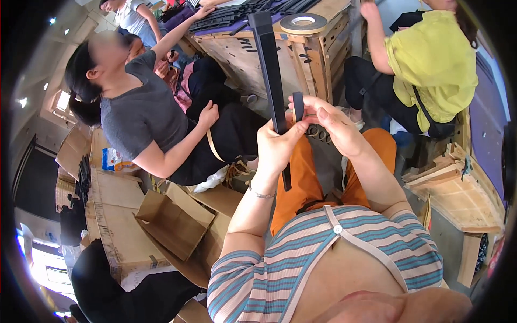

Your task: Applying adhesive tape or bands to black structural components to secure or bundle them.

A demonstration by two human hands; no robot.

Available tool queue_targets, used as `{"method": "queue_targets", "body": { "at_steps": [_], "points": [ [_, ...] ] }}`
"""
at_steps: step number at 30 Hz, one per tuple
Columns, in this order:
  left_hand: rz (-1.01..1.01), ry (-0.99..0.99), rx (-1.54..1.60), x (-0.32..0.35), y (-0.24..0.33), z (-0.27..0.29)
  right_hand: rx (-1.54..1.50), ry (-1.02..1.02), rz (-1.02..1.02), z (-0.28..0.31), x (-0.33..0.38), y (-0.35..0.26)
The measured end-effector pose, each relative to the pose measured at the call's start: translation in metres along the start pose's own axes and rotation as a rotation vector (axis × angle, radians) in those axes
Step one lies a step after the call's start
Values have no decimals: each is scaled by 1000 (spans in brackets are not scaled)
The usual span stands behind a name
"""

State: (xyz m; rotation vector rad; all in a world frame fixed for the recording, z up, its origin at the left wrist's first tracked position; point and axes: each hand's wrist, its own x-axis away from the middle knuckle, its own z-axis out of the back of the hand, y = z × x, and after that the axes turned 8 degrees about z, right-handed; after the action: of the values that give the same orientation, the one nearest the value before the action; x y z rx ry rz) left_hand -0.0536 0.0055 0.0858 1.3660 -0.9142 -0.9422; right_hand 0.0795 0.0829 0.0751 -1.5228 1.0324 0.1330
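My left hand (277, 144) is closed around a long black bar (267, 64), which stands nearly upright with its wider end at the top. The bar's lower end shows beneath my wrist, over my orange trouser leg. Just right of the bar, my right hand (338, 128) pinches a short black strip (298, 105) with a pale tan edge. My left thumb reaches across to the strip's lower part. Whether the strip touches the bar is hidden by my fingers.
A roll of dark tape (303, 23) lies on a wooden crate table (253, 51) that carries many black bars. One person in grey (142, 107) sits at the left, another in yellow (431, 64) at the right. Cardboard boxes (175, 220) stand lower left; a wooden crate (458, 188) is at the right.
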Motion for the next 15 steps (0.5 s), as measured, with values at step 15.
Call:
{"method": "queue_targets", "body": {
  "at_steps": [15],
  "points": [
    [-63, 94, -79, 17, -5, 7, 257, 906, -186, 34, 11, 14]
  ]
}}
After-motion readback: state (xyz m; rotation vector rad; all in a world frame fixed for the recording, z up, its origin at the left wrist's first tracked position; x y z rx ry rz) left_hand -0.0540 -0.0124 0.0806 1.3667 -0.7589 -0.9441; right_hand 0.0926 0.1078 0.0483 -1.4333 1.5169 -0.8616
